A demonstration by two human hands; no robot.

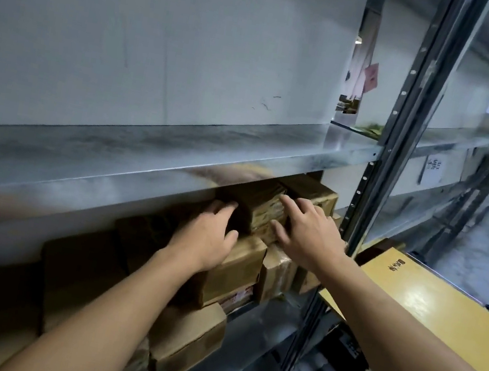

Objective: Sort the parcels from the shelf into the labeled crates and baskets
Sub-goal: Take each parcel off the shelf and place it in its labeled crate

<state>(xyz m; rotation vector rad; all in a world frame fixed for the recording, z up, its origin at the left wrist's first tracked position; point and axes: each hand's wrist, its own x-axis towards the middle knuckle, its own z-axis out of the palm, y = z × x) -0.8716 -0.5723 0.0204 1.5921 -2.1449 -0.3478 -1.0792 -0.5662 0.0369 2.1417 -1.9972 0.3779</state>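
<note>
Several brown cardboard parcels are stacked on the lower metal shelf [255, 342]. A small dark parcel [261, 204] sits on top of the stack, just under the shelf board above. My left hand [207, 237] is against its left side and rests on a larger taped parcel [231, 275] below. My right hand [306, 231] has its fingers spread and touches the small parcel's right side. Neither hand has lifted it. Another parcel [188, 341] lies lower at the front of the shelf.
The galvanised shelf board [130, 163] above the parcels is bare and leaves little headroom. A steel upright [357, 217] stands just right of my right hand. A yellow surface [424, 303] lies at the right, with further racks [477, 179] behind it.
</note>
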